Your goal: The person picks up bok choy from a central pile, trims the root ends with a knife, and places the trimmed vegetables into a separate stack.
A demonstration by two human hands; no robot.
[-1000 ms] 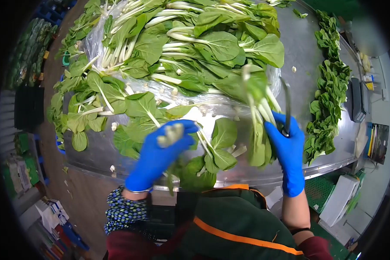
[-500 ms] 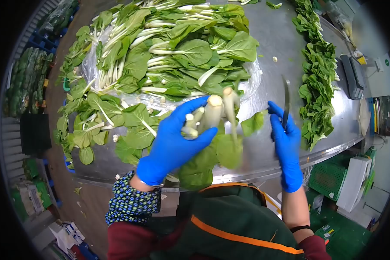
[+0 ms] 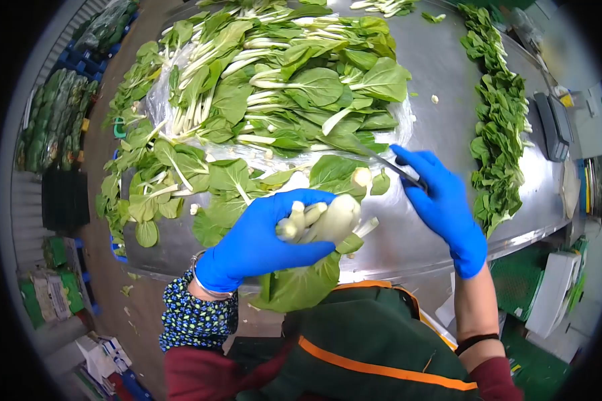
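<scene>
My left hand, in a blue glove, is wrapped round several heads of bok choy, their pale stem ends facing up and right. Green leaves hang below the fist toward the apron. In my blue-gloved right hand is a knife, its thin blade pointing left and away from me. A pale cut stem end shows just above the held heads, below the blade. Beyond both hands a large heap of bok choy lies on clear plastic.
The metal table has a curved near edge. Along its right side runs a row of bok choy, with a grey device beyond. Loose leaves cover the left side. Green crates stand below at right.
The knife has swung from upright to pointing left, over the heads' cut ends. My left hand has tipped the bok choy to the right and lowered it slightly.
</scene>
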